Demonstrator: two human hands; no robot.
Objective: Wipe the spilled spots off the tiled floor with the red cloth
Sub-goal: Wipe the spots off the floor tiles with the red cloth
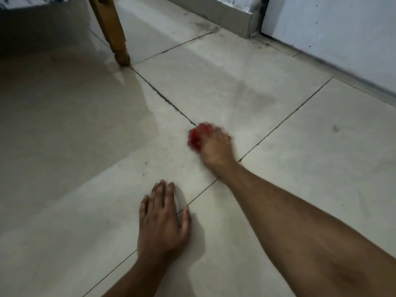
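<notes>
My right hand [215, 150] grips a bunched red cloth [197, 136] and holds it down on the pale tiled floor [246, 97], close to where grout lines cross. Hand and cloth are blurred. The cloth sticks out past the fingers on the left side. My left hand [164, 219] rests flat on the floor nearer to me, fingers straight and spread, just left of a grout line. A faint dark smear [255, 91] lies on the tile beyond the cloth. Small dark specks dot the tiles around it.
A wooden furniture leg [114, 31] stands on the floor at the upper left, with shadowed floor under the furniture to its left. A white wall or door [334, 35] runs along the right, and a low tiled ledge [225, 16] sits at the back.
</notes>
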